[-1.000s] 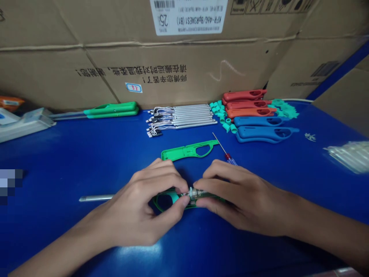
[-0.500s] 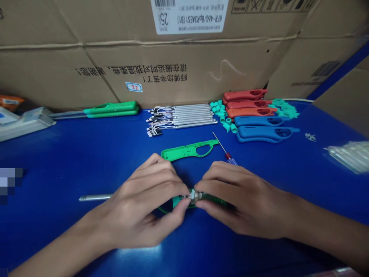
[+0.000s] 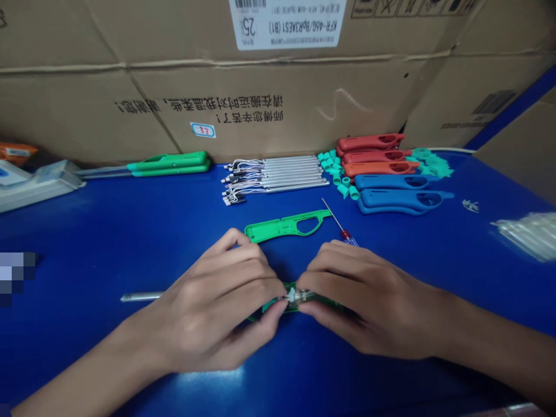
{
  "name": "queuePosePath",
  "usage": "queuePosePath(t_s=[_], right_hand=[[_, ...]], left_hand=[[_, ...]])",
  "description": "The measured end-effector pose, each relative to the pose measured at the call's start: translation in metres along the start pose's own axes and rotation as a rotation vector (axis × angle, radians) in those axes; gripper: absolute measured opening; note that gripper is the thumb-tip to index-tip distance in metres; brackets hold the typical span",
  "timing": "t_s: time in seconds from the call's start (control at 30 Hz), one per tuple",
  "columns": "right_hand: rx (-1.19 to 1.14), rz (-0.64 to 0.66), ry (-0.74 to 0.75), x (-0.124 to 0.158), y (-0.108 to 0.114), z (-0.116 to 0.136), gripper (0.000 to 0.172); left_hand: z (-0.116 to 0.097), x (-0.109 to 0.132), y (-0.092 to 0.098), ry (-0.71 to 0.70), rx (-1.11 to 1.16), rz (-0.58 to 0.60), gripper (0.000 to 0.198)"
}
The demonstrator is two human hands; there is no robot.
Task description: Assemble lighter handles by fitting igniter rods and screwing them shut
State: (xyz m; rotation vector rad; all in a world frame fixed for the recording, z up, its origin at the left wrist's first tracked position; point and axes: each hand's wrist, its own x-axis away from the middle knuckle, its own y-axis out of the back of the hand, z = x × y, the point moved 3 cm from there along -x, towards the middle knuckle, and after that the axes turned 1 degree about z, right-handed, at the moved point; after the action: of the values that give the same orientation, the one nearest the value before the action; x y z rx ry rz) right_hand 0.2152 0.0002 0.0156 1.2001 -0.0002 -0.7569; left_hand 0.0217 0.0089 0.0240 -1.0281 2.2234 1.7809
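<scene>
My left hand (image 3: 226,304) is closed in a pinch at a small pale tip; what lies between its fingers is mostly hidden. Facing it, my right hand (image 3: 365,301) pinches a small clear fitting (image 3: 298,296) with a whitish end. Both hands work over a green lighter handle half (image 3: 256,317), largely covered by the fingers. A silver metal tube (image 3: 139,296) sticks out leftward from behind my left hand. Beyond the hands lie another green lighter handle half (image 3: 269,230), hollow side up, and a screwdriver (image 3: 344,233) with a red and clear handle.
Silver tubes with wires (image 3: 289,174) lie in a row at the back. Right of them are teal caps (image 3: 343,188), red handles (image 3: 369,142) and blue handles (image 3: 391,200). Green lighters (image 3: 174,164) lie at back left. A cardboard box (image 3: 260,81) stands behind the blue table (image 3: 87,249).
My fingers have shifted very slightly around the small parts, and the teal piece beside my left fingertips is more covered. The grips stay the same.
</scene>
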Motion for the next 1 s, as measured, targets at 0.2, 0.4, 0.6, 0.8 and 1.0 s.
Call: queuePosePath(t_s=[0.2,0.4,0.6,0.8,1.0], right_hand=[[0.023,0.003,0.005,0.0001,0.0002,0.0013,0.014],[0.043,0.013,-0.008,0.0001,-0.0004,0.0029,0.016],[0.046,0.022,0.004,0.0000,0.0003,0.0039,0.017],[0.048,0.011,0.019,-0.0005,-0.0014,0.0013,0.019],[0.048,0.018,0.023,-0.0002,-0.0013,0.0019,0.019]], left_hand=[[-0.0010,0.0003,0.0007,0.004,-0.008,0.005,0.017],[0.0009,0.0006,-0.0018,-0.001,0.019,0.005,0.019],[0.0002,0.0006,-0.0004,-0.012,0.029,0.006,0.018],[-0.0009,-0.0009,-0.0010,-0.012,0.035,0.012,0.016],[-0.0001,-0.0037,0.0011,-0.018,0.043,0.001,0.012]])
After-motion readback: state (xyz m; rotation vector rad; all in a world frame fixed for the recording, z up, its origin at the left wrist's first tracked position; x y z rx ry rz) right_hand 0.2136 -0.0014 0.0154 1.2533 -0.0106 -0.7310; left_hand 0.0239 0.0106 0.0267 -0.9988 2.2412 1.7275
